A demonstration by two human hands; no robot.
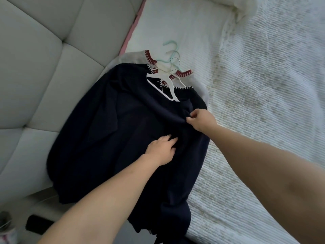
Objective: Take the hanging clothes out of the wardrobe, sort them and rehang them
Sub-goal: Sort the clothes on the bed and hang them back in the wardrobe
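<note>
Our hands on a navy top (105, 120) on the bed (255, 103).
Our left hand (161, 149) presses it, fingers straight; our right hand (202, 120) pinches a fold.

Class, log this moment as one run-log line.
stage: sorting on bed | left hand: flat on navy garment | right hand: pinches navy garment | white hanger: in its neckline
</note>
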